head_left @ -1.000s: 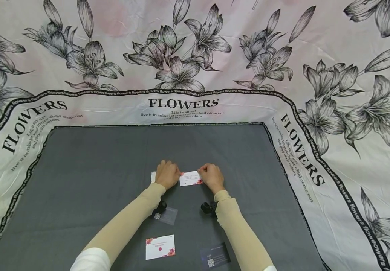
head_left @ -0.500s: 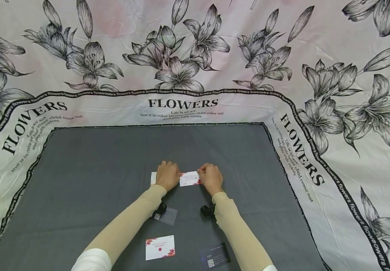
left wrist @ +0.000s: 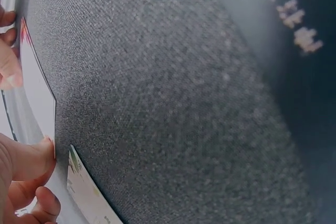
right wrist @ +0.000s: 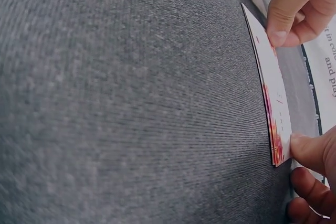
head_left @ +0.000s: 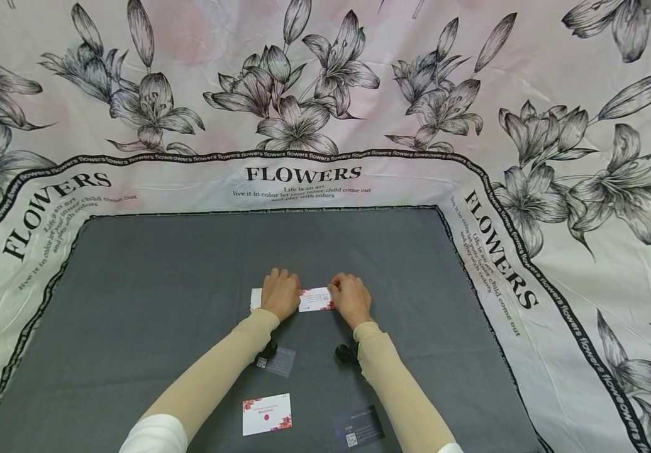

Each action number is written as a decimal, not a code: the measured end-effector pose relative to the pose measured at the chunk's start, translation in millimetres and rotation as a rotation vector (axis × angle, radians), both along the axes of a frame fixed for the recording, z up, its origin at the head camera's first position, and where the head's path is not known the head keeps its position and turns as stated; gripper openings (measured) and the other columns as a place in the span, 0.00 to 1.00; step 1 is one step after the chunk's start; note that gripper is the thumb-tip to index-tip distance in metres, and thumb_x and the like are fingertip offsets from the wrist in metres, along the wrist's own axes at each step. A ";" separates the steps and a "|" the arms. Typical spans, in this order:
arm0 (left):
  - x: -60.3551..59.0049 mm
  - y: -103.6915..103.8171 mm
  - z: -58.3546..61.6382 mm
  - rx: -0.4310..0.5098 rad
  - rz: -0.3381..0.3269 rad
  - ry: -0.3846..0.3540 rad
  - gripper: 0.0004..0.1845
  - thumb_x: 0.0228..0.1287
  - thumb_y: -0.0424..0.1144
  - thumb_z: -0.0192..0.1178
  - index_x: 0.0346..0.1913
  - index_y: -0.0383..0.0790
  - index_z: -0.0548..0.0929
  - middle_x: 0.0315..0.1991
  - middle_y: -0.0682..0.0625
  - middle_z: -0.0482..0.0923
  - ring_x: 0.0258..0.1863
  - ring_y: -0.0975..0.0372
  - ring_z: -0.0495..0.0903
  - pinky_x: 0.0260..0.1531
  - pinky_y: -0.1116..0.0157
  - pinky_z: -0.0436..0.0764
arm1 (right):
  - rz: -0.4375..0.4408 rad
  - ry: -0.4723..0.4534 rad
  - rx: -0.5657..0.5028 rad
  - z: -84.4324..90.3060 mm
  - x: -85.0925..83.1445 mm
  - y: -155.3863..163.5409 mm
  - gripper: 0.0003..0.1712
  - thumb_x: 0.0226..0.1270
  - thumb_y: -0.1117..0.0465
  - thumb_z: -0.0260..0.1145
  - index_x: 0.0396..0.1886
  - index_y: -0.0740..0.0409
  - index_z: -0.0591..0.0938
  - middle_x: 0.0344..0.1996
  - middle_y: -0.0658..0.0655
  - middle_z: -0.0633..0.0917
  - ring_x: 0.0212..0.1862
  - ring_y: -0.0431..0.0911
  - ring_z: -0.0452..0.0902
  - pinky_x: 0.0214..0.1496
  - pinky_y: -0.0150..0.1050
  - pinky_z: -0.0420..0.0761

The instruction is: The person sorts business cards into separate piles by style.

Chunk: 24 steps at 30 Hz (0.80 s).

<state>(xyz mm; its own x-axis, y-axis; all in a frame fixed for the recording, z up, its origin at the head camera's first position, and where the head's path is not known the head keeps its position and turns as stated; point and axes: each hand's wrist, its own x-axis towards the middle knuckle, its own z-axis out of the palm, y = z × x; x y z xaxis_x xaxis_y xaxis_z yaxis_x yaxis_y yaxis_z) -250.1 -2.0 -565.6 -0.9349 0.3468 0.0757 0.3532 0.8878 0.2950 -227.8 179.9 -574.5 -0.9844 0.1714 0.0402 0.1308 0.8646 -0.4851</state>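
In the head view a white business card [head_left: 315, 299] with red flower corners lies between my two hands. My left hand [head_left: 281, 294] pinches its left end, thumb on the face and fingers curled behind. At the right end, my right hand [head_left: 351, 298] holds the upper corner between thumb and curled fingers. The right wrist view shows a doubled edge on the card [right wrist: 270, 93], like a second one lying slightly offset beneath. Another pale card [head_left: 255, 299] sticks out left of my left hand, which partly hides it; the left wrist view shows this card [left wrist: 89, 192] on the cloth.
Nearer the body lie a see-through card [head_left: 281, 362] with a QR code, a white card [head_left: 267, 414] with red flowers, and a dark card [head_left: 359, 428] beside the right forearm. All are on the grey panel [head_left: 161, 314] of a floral tablecloth [head_left: 189, 82].
Both hands keep their hold and have drawn very slightly closer together over the card. The head view has shifted a little; the other cards lie as before.
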 end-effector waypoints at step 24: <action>3.5 -3.1 10.2 0.172 0.029 0.242 0.09 0.66 0.35 0.60 0.46 0.37 0.83 0.38 0.42 0.80 0.37 0.50 0.73 0.38 0.55 0.72 | -0.103 0.046 -0.305 -2.5 8.6 12.1 0.18 0.78 0.49 0.57 0.46 0.61 0.79 0.36 0.60 0.85 0.37 0.52 0.79 0.41 0.45 0.76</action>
<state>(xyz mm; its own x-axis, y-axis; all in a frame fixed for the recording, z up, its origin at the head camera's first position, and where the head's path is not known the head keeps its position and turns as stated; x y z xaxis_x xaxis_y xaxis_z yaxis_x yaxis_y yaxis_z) -246.6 -5.1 -555.4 -0.8917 0.2833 0.3530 0.4073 0.8425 0.3525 -219.1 192.0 -577.0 -0.9596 0.2808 0.0155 0.1820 0.6621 -0.7270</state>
